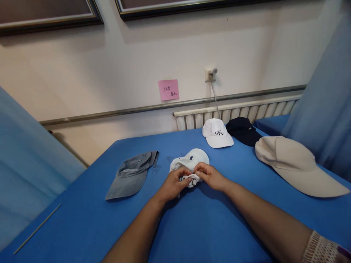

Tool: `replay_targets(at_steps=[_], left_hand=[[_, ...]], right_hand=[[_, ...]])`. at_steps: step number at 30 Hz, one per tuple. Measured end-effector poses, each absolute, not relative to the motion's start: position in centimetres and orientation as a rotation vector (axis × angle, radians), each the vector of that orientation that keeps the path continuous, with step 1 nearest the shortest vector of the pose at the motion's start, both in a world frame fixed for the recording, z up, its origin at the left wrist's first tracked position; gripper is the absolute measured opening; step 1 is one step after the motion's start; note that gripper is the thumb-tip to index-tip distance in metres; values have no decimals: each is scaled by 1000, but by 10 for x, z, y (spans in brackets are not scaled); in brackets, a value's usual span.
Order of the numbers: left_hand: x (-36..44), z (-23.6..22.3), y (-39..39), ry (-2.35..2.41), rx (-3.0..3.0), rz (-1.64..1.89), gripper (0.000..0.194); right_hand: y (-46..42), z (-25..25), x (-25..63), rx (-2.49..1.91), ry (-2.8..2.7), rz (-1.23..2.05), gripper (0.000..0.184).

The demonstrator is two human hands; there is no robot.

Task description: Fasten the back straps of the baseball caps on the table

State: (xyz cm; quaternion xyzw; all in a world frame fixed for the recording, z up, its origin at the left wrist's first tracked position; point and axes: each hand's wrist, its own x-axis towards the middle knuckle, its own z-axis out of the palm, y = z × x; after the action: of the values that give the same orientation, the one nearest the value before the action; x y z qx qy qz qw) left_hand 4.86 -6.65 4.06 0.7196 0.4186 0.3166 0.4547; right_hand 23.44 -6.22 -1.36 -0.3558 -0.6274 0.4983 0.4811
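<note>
A white baseball cap [199, 154] with a small dark emblem lies in the middle of the blue table, its brim pointing away from me and its back strap toward me. My left hand [177, 182] is closed on the left part of the strap, thumb and fingers pinching the fabric. On the right side of the same strap, my right hand [210, 176] pinches near a small buckle [194, 181]. The inside of the cap is partly hidden by my fingers.
A grey cap [131, 179] lies to the left. White [218, 133], black [242, 129] and large beige [293, 162] caps sit to the right. A thin stick [37, 229] lies on the blue table [90, 226] at left. Behind are a radiator [189, 119] and blue curtains [323, 98].
</note>
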Motion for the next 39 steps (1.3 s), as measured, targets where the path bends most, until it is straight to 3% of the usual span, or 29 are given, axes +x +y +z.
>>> replay_targets(at_steps=[6,20,27,39], left_hand=[[46,43,-64,988,1539,796,30],[46,38,-64,1128,1742,805,37],[44,38,-65,1025,1553,800,38],[43,32,-61,976,1472,742,37]], right_hand=[[-70,-3,239,-885,-1640,1139,26],[-61,-16,238,-829,-1545,1207,26],[-63,-14,237,-859,-1557,1175,26],[-63,-17,234,-878,-1523,1141,18]])
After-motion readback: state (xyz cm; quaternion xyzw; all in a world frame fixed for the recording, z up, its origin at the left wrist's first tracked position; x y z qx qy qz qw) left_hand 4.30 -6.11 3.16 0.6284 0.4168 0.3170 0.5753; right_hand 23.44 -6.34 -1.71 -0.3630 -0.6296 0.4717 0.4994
